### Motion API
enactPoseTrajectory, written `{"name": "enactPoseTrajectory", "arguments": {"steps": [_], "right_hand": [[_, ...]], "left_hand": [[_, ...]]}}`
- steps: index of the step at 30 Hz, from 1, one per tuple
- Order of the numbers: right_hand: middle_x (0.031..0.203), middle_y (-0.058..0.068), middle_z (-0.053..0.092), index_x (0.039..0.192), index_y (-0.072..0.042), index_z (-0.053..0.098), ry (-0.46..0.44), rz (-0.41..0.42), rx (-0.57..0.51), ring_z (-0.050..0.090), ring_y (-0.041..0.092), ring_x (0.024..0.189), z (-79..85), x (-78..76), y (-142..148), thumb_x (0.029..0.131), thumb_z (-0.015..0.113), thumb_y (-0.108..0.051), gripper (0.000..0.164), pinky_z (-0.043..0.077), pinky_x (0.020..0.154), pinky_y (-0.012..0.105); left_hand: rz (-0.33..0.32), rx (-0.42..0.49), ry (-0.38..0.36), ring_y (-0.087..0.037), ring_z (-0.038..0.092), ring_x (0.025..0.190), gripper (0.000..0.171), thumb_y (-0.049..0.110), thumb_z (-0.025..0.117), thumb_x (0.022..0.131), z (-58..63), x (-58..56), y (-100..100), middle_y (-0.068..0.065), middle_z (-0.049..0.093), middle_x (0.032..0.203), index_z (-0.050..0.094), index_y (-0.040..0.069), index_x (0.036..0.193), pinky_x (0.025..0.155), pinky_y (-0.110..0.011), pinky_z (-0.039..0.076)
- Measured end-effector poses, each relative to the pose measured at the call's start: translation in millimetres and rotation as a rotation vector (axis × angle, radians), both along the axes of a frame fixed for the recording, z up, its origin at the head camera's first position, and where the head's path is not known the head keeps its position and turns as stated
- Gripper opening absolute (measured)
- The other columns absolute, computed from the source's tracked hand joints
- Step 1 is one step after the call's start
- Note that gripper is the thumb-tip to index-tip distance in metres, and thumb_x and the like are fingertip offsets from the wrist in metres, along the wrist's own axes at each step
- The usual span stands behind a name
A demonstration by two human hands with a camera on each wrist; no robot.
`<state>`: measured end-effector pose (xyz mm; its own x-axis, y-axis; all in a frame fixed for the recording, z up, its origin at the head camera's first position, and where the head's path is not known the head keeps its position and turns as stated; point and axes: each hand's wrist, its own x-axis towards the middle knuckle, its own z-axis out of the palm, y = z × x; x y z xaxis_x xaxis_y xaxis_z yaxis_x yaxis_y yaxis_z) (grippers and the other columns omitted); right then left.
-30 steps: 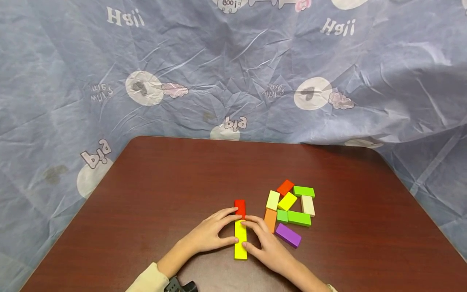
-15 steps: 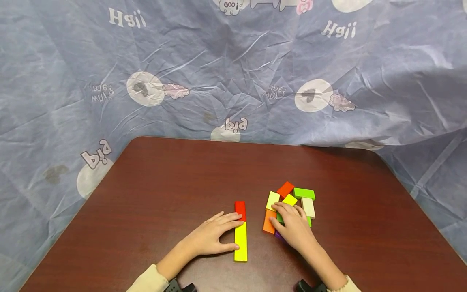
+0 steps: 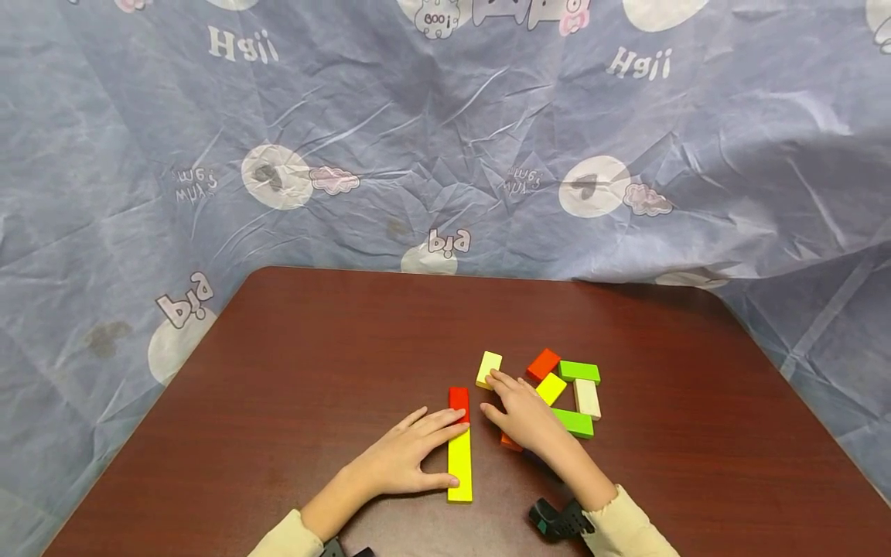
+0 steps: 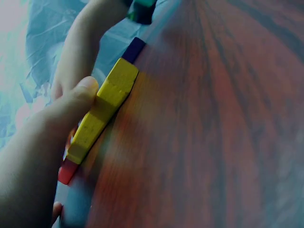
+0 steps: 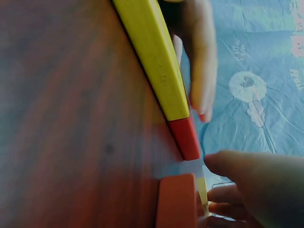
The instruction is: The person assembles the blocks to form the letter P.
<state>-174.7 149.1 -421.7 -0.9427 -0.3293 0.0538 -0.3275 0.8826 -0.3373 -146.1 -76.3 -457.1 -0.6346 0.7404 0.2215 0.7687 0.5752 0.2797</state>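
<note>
A red block (image 3: 459, 404) and a long yellow bar (image 3: 460, 464) lie end to end in a straight line; I cannot tell whether the bar is one block or two. My left hand (image 3: 407, 456) rests against them, fingertips on the red block and thumb on the yellow. Apart from the other blocks lies a pale yellow block (image 3: 489, 368). My right hand (image 3: 529, 414) touches its near right corner with straight fingertips, the thumb held away. Under that hand an orange block (image 5: 176, 202) is mostly covered in the head view.
To the right lie a red block (image 3: 543, 363), a yellow block (image 3: 551, 388), a green block (image 3: 579, 371), a white block (image 3: 588, 398) and another green block (image 3: 573, 423). A dark purple block (image 4: 133, 50) shows in the left wrist view. A printed cloth (image 3: 445, 155) hangs behind the table (image 3: 334, 333).
My right hand has left the yellow bar, reached the loose blocks, and moved the pale yellow block left and away from me. My left hand stays by the red and yellow line.
</note>
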Motion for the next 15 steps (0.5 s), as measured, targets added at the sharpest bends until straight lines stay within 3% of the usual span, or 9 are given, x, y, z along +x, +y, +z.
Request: {"name": "enactPoseTrajectory", "arguments": {"steps": [7, 15], "right_hand": [[0.147, 0.01, 0.032, 0.136, -0.004, 0.04, -0.088, 0.065, -0.06, 0.038, 0.029, 0.131, -4.6, -18.1, -14.9, 0.09, 0.055, -0.028, 0.054, 0.035, 0.104, 0.046], [0.146, 0.006, 0.035, 0.134, -0.007, 0.044, -0.097, 0.147, -0.097, 0.041, 0.025, 0.129, -4.8, -19.1, -18.4, 0.09, 0.055, -0.023, 0.048, 0.038, 0.102, 0.046]], "left_hand": [[0.0, -0.027, 0.004, -0.004, 0.028, 0.136, 0.069, 0.066, 0.04, 0.083, -1.7, 1.2, 0.4, 0.012, 0.031, 0.147, 0.035, 0.026, 0.14, 0.111, -0.043, 0.024], [0.004, -0.021, 0.009, -0.003, 0.027, 0.136, 0.07, 0.066, 0.04, 0.084, -2.2, 0.4, 0.3, 0.012, 0.03, 0.147, 0.034, 0.026, 0.141, 0.111, -0.043, 0.024]]}}
